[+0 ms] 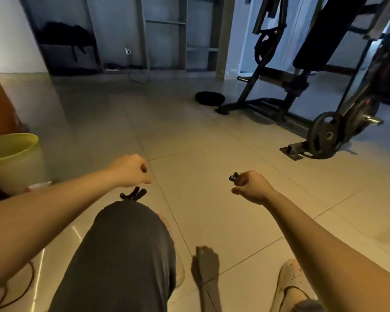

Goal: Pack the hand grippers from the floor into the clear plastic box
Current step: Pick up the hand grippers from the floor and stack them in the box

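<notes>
Knee (126, 244) sat lowest, w/ one hand gripper (133, 193) just past it under the curled left hand (131, 170); held or not, couldn't tell. Right hand (251, 188) clutched a second gripper (234, 177); no box in view, so packing was prob. all yet to do.

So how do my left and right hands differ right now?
The left hand is curled above a black hand gripper; whether it holds it is unclear. The right hand grips a small dark piece jutting from the fist. The left hand sits higher in frame than the right. Both are fists over the tiled floor.
</notes>
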